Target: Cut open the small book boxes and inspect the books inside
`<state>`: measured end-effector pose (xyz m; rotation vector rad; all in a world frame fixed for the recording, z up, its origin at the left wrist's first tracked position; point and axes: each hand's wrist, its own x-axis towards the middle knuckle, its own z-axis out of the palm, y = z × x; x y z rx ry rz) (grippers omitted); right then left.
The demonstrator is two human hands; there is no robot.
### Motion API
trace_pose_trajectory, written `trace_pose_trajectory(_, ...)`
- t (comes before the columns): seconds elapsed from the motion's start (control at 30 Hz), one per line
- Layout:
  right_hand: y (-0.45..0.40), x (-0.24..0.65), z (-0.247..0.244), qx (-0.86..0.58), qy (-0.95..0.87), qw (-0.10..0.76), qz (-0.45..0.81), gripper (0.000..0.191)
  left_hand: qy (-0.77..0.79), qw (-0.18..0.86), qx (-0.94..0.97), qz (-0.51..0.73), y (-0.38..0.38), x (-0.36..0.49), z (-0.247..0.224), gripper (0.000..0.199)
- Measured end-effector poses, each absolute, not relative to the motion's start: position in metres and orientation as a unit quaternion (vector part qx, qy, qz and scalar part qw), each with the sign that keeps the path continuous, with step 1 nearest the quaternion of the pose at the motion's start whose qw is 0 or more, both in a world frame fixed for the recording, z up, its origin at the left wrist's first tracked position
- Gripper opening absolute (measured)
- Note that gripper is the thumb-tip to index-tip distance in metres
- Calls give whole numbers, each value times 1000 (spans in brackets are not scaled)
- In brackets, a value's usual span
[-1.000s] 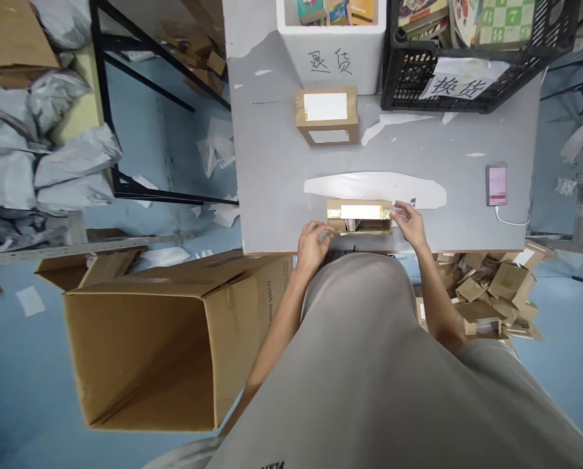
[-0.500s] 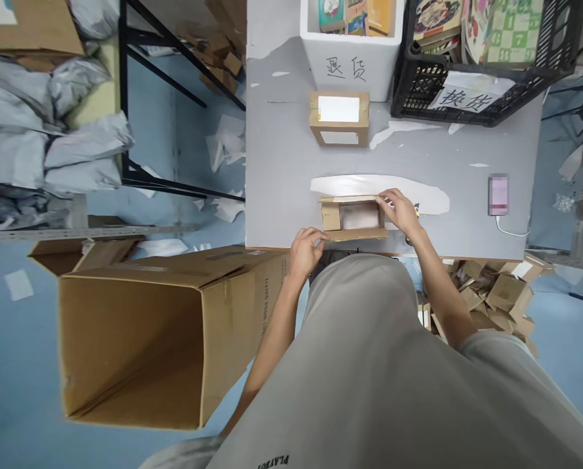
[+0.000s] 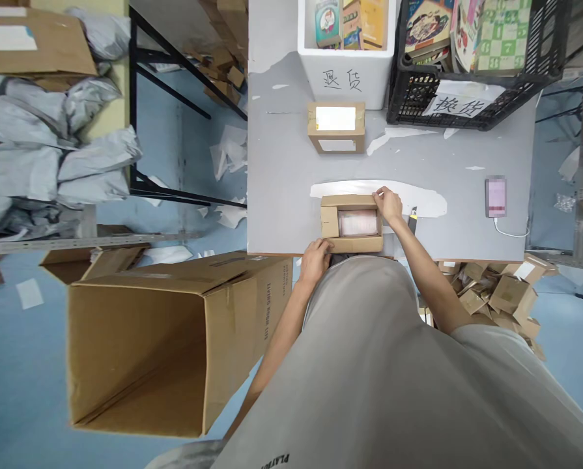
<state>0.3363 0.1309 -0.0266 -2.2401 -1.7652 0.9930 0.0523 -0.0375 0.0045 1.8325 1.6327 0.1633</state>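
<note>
pinching the upper right corner of a small open box [image 3: 355, 245] near the frame's middle, the right hand [image 3: 389, 204] pairs with the left hand [image 3: 315, 260], which grasps its lower left corner; the box looks light with bendable flaps, best held by its side walls; grey table [image 3: 281, 195] below, blue floor [image 3: 17, 365] at lower left

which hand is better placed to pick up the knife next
Right, most likely: the right hand, at the far right corner of the open box, is close beside the knife. The left hand is at the near left corner, with the box between it and the knife.
</note>
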Motion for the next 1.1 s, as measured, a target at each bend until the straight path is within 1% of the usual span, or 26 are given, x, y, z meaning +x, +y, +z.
trace_pose_trajectory(0.13,123,336,-23,-725,-621,67,290,38,636,350,688,10,-24,64,12,17)
trace_pose_trajectory(0.2,118,337,-19,-718,-634,95,270,41,643,352,681,9,-16,70,20,23)
trace_pose_trajectory(0.3,104,337,-7,-697,-661,159,227,43,634,338,695,10,-1,84,30,33)
trace_pose_trajectory(0.37,90,334,4,-688,-672,185,202,45,628,329,705,-23,10,96,32,38)
trace_pose_trajectory(0.47,63,327,18,-679,-680,186,205,45,637,316,696,-96,25,110,32,39)
trace_pose_trajectory(0.53,46,323,19,-663,-692,168,230,43,654,301,685,-110,29,111,33,37)
trace_pose_trajectory(0.63,28,325,12,-645,-704,132,266,39,674,281,681,-62,23,99,36,33)
trace_pose_trajectory(0.73,19,335,3,-654,-693,116,280,37,684,270,677,10,11,76,42,34)
trace_pose_trajectory(0.87,10,350,-1,-661,-684,111,290,42,730,247,633,70,1,47,39,38)
trace_pose_trajectory(0.97,5,356,0,-649,-695,109,289,45,754,259,598,84,2,37,26,38)
trace_pose_trajectory(1.1,3,356,1,-632,-714,89,290,44,770,279,567,84,7,43,10,41)
